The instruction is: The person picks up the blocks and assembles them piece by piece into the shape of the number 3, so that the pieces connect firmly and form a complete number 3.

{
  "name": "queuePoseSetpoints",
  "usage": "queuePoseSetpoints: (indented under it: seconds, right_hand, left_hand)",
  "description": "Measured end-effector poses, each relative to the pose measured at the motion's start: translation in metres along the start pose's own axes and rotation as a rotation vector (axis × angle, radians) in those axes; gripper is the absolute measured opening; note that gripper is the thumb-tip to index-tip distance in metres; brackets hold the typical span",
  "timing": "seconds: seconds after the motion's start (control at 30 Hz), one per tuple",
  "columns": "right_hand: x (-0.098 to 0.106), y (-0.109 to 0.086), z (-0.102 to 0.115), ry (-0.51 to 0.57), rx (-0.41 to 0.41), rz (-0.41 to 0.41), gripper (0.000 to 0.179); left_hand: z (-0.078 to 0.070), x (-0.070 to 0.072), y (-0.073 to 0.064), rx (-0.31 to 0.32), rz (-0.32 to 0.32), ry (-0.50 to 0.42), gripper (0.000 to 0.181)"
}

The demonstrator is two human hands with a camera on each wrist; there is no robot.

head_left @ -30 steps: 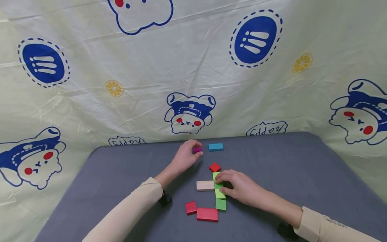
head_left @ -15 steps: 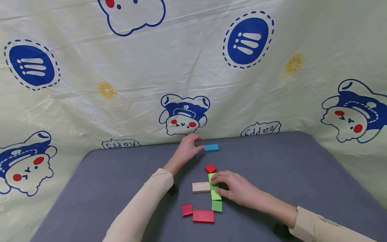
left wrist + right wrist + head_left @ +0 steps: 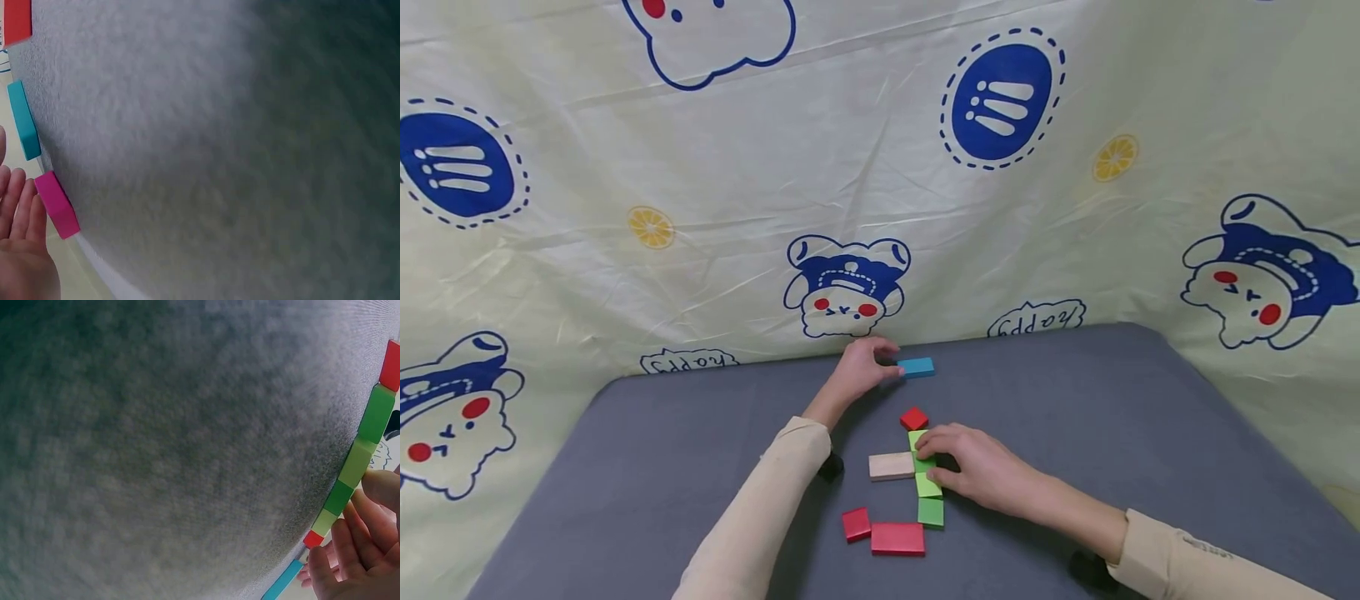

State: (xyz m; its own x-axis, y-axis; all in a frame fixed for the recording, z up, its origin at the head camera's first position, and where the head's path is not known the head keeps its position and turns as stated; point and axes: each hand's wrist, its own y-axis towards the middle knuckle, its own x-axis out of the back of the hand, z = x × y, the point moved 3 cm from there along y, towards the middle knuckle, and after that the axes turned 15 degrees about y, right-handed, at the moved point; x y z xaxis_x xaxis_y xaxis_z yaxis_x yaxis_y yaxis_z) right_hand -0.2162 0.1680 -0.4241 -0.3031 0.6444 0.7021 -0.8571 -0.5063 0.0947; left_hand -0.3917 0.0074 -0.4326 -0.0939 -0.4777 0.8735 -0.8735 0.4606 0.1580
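At the far edge, my left hand (image 3: 859, 367) reaches to the left end of a blue block (image 3: 917, 367), its thumb tip beside that end. A magenta block (image 3: 57, 205) stands beside its fingers in the left wrist view; the hand hides it from the head camera. My right hand (image 3: 981, 467) rests over a row of green blocks, fingertips on the green block (image 3: 924, 463) and thumb at the light green block (image 3: 928, 486). Another light green block (image 3: 916, 438) and a lower green block (image 3: 931, 513) belong to this row.
A red block (image 3: 914, 418) sits at the row's far end, turned cornerwise. A plain wooden block (image 3: 891, 467) joins the row from the left. Nearer lie a red rectangular block (image 3: 898, 539) and a small red block (image 3: 856, 525). A printed cloth (image 3: 850, 167) hangs behind the grey table (image 3: 1075, 400).
My left hand has shifted right against the blocks, from the magenta block to the blue block's end, and now covers the magenta block. The head view has turned slightly right; my right hand stays at the row.
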Motion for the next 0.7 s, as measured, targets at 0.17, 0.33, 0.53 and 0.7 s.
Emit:
queuePoseSetpoints:
  seconds: [0.17, 0.33, 0.53, 0.7]
  right_hand:
    - [-0.002, 0.002, 0.001, 0.004, -0.007, 0.012, 0.027]
    - [-0.002, 0.002, 0.001, 0.005, 0.003, 0.01, 0.025]
    - [0.0, 0.002, -0.001, 0.002, 0.005, 0.003, 0.025]
    - [-0.001, 0.003, -0.002, 0.002, 0.003, 0.001, 0.025]
  left_hand:
    - [0.0, -0.003, -0.001, 0.021, 0.04, 0.014, 0.036]
    - [0.0, -0.008, 0.001, 0.03, 0.055, 0.047, 0.034]
    - [-0.008, -0.012, 0.002, 0.031, 0.077, 0.103, 0.033]
    - [-0.014, -0.01, 0.001, 0.043, 0.085, 0.131, 0.031]
